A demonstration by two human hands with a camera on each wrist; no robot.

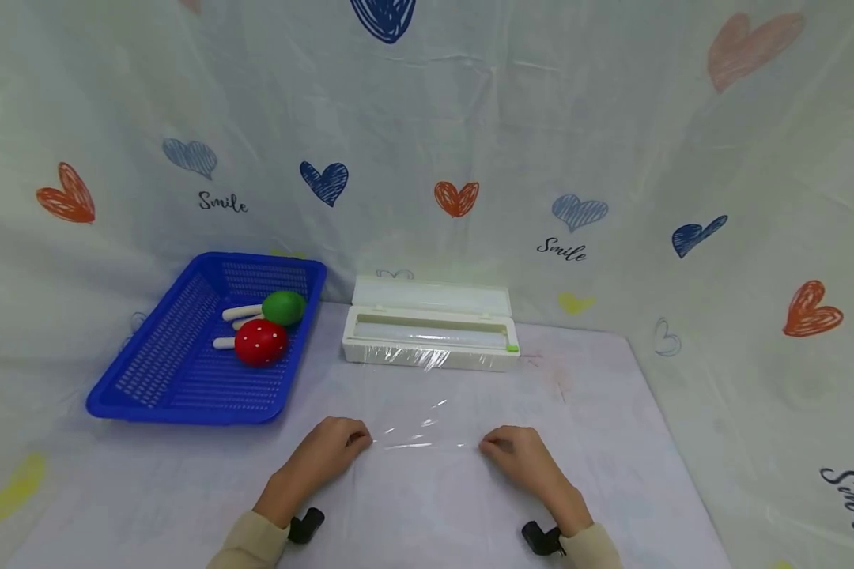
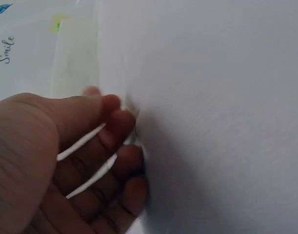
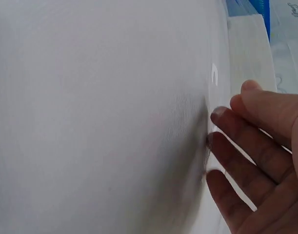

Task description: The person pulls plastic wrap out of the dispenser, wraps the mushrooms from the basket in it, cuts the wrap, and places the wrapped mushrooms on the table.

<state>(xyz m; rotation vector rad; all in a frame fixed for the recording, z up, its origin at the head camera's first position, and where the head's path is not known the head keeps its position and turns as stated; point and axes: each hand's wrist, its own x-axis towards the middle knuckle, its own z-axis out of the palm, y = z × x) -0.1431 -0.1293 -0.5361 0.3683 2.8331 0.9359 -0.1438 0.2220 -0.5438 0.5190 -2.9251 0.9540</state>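
Note:
A sheet of clear plastic wrap point(image 1: 423, 423) stretches over the white tabletop from a white wrap dispenser box point(image 1: 430, 359), whose lid stands up at the back. My left hand point(image 1: 334, 446) pinches the near left corner of the wrap between thumb and fingertips. At the near right corner my right hand point(image 1: 523, 458) pinches the film in the same way. Between the hands the front edge of the wrap runs straight, marked by bright glints. In the left wrist view the left hand's fingers point(image 2: 122, 124) are bent at the film's edge; the right wrist view shows the right fingers point(image 3: 219, 114) there too.
Left of the dispenser stands a blue plastic basket point(image 1: 185, 415). It holds a green toy maraca point(image 1: 285, 308) and a red toy maraca with white dots point(image 1: 261, 342). A light curtain printed with hearts point(image 1: 458, 199) hangs behind the table.

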